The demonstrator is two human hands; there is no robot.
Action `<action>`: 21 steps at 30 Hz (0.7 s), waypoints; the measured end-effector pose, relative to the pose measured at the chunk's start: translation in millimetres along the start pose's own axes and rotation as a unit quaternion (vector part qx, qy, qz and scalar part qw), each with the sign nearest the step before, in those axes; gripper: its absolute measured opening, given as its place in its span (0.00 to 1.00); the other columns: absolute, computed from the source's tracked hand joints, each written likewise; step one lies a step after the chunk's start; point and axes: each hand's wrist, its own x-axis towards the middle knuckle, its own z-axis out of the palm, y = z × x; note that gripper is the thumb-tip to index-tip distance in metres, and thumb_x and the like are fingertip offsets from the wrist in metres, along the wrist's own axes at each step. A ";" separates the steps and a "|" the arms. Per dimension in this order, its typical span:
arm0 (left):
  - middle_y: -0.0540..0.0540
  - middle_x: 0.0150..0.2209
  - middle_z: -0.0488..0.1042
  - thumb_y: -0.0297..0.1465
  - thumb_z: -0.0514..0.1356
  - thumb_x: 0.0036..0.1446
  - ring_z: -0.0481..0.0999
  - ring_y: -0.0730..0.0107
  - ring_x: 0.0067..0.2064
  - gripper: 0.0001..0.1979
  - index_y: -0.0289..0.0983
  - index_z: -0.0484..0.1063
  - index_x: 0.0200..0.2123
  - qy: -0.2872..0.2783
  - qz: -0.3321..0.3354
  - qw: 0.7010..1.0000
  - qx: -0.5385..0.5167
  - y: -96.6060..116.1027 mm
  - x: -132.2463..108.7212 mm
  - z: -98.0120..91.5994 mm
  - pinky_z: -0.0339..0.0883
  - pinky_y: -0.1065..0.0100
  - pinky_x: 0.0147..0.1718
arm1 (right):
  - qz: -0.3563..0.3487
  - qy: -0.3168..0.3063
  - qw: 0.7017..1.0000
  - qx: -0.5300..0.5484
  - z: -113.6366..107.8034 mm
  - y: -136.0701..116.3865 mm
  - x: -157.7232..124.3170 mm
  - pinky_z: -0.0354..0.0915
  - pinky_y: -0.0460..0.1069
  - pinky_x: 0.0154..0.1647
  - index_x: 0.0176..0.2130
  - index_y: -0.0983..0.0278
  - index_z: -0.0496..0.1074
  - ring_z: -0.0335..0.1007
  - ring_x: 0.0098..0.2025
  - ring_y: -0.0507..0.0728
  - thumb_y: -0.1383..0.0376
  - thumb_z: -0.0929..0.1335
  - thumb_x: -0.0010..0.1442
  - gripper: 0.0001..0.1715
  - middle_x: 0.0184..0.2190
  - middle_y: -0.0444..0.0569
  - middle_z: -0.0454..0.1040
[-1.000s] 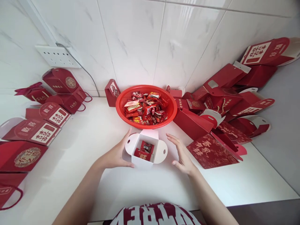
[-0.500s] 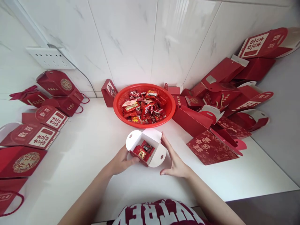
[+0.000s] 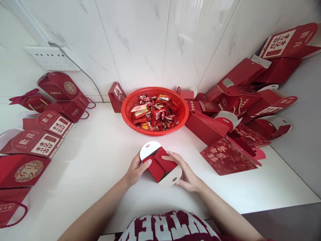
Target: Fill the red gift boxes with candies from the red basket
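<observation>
A small red gift box point(image 3: 160, 164) stands on the white table in front of me. Its two red flaps are folded inward over the top, with a narrow dark gap between them. Two rounded white flaps with holes stick out, one at the back left and one at the front right. My left hand point(image 3: 136, 169) grips the left side, its thumb pressing a red flap. My right hand point(image 3: 185, 172) is around the right side, fingertips lying on the other red flap. The candies inside are now hidden.
Behind the box stands a red plastic basket point(image 3: 128, 125) of wrapped candies point(image 3: 155, 112). Closed red boxes point(image 3: 40, 144) line the left side. Open, jumbled boxes point(image 3: 228, 155) are piled at the right. A power strip point(image 3: 52, 57) with a cable is on the tiled wall.
The box's two red flaps have been folded in over the candies. My right hand has moved from beside the box onto its flap. My left thumb has shifted onto the top.
</observation>
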 end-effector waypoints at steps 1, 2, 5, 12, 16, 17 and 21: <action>0.40 0.63 0.68 0.37 0.59 0.65 0.69 0.52 0.62 0.30 0.39 0.57 0.67 -0.002 0.014 1.000 0.014 -0.8 -0.7 -1.3 0.65 0.56 0.61 | 0.012 0.006 1.000 0.013 0.0 -2.3 1.4 0.54 0.65 0.66 0.71 0.56 0.45 0.53 0.68 0.66 0.42 0.59 0.67 0.42 0.61 0.55 0.67; 0.40 0.62 0.68 0.37 0.59 0.65 0.69 0.52 0.61 0.29 0.39 0.57 0.67 -0.008 0.028 0.999 0.031 -1.0 -1.4 -2.5 0.65 0.56 0.60 | 0.025 0.014 0.999 0.023 0.9 -4.3 2.5 0.55 0.64 0.65 0.70 0.55 0.48 0.55 0.67 0.65 0.44 0.56 0.70 0.37 0.59 0.54 0.70; 0.39 0.62 0.68 0.35 0.56 0.66 0.71 0.53 0.59 0.25 0.40 0.60 0.65 -0.040 0.070 0.993 0.088 1.6 -1.9 -4.9 0.67 0.58 0.58 | 0.054 0.049 0.997 0.027 8.0 -9.0 4.7 0.58 0.62 0.64 0.67 0.53 0.54 0.59 0.63 0.62 0.53 0.57 0.73 0.27 0.52 0.51 0.72; 0.44 0.69 0.57 0.34 0.47 0.69 0.59 0.53 0.69 0.24 0.45 0.61 0.66 -0.152 0.172 0.943 0.243 19.2 3.2 -14.0 0.56 0.54 0.67 | 0.151 0.083 0.983 0.060 22.9 -21.2 10.3 0.58 0.60 0.67 0.69 0.55 0.48 0.52 0.68 0.60 0.59 0.58 0.73 0.30 0.68 0.53 0.52; 0.44 0.72 0.49 0.40 0.44 0.69 0.55 0.51 0.70 0.29 0.42 0.51 0.71 -0.201 0.185 0.891 0.362 41.7 1.8 -17.5 0.54 0.52 0.67 | 0.170 0.078 0.977 0.100 25.5 -23.9 10.4 0.55 0.59 0.70 0.71 0.54 0.45 0.48 0.71 0.59 0.58 0.59 0.72 0.33 0.71 0.50 0.48; 0.44 0.73 0.47 0.41 0.44 0.69 0.54 0.52 0.71 0.30 0.41 0.50 0.71 -0.200 0.187 0.874 0.402 48.1 -0.1 -14.8 0.54 0.52 0.67 | 0.170 0.081 0.976 0.105 26.7 -23.6 10.0 0.53 0.59 0.71 0.71 0.54 0.45 0.47 0.71 0.59 0.58 0.59 0.72 0.32 0.72 0.49 0.48; 0.38 0.73 0.43 0.47 0.50 0.67 0.48 0.50 0.73 0.37 0.35 0.45 0.72 -0.153 0.154 0.791 0.571 66.2 -13.6 15.0 0.49 0.47 0.68 | 0.178 0.095 0.974 0.105 34.9 -23.4 9.4 0.47 0.58 0.73 0.71 0.52 0.45 0.44 0.73 0.57 0.58 0.60 0.72 0.33 0.72 0.46 0.48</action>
